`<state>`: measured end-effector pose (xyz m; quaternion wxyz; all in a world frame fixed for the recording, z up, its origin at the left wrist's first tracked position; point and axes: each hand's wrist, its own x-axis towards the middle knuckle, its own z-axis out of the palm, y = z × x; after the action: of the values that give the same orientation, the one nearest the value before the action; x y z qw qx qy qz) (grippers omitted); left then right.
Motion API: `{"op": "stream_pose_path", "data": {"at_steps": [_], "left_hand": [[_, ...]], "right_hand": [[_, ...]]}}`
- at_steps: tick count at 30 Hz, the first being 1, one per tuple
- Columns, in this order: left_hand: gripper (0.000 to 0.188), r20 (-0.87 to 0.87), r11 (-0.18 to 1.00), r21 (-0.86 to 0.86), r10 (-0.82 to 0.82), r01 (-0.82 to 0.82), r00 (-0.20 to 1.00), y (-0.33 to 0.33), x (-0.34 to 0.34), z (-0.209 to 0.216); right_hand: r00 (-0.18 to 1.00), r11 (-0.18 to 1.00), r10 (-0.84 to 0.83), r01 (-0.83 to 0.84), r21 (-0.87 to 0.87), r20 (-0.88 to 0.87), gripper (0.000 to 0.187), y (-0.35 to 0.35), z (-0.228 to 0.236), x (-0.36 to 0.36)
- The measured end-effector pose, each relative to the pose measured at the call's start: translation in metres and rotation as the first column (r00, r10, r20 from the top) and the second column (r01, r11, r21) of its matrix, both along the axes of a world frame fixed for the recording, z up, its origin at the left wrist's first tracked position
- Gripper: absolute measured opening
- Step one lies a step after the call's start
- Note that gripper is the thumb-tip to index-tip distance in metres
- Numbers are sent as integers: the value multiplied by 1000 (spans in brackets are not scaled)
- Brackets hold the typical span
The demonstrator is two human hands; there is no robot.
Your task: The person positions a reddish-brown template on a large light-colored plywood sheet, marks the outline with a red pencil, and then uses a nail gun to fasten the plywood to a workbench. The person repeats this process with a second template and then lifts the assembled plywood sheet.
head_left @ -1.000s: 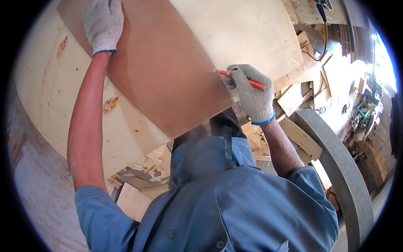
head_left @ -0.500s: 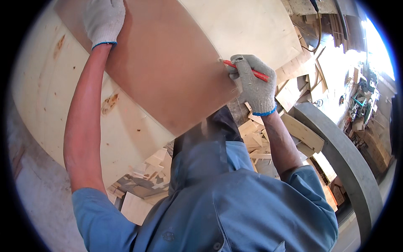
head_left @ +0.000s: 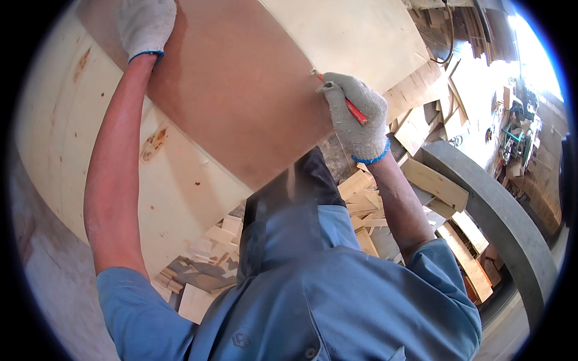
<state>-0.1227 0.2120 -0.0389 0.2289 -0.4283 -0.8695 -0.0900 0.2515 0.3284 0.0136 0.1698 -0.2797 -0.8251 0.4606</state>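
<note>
A brown, smooth board (head_left: 241,90) lies over a larger pale plywood sheet (head_left: 72,129), which shows on both sides of it. My left hand (head_left: 146,27), in a knitted work glove with a blue cuff, rests on the upper left part of the brown board. Its fingers are cut off by the frame's top edge. My right hand (head_left: 361,117), gloved alike, is closed around a red pencil (head_left: 356,112). The pencil's tip is at the brown board's right edge, where it meets the pale plywood.
Offcuts of wood (head_left: 367,198) are heaped on the floor below the sheet. A curved grey band (head_left: 506,210) runs along the right. Beyond it are more boards and a cluttered pile of tools (head_left: 521,129). A hose (head_left: 450,36) hangs at the upper right.
My right hand has slid a little up and to the left along the brown board's edge, pencil still in its grip. The left hand has shifted slightly up and left.
</note>
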Motion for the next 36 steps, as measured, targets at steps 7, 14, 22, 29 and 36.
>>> {"op": "stream_pose_path", "data": {"at_steps": [7,14,22,29,36], "left_hand": [[43,-4,1000,-10,7,-7,1000,5,1,4],[43,29,995,-87,54,-51,998,18,25,22],[38,103,979,15,201,-204,974,7,7,4],[42,284,967,-21,249,-254,926,8,10,29],[35,511,964,-66,255,-258,821,11,-1,56]], "right_hand": [[920,779,-389,350,-520,36,32,1,-9,16],[888,538,-453,340,-771,76,31,22,-4,6],[956,526,-282,84,-846,-81,36,90,7,-131],[969,414,85,-246,-877,-232,31,109,2,-379],[871,401,444,-402,-823,-209,28,69,-16,-577]]}}
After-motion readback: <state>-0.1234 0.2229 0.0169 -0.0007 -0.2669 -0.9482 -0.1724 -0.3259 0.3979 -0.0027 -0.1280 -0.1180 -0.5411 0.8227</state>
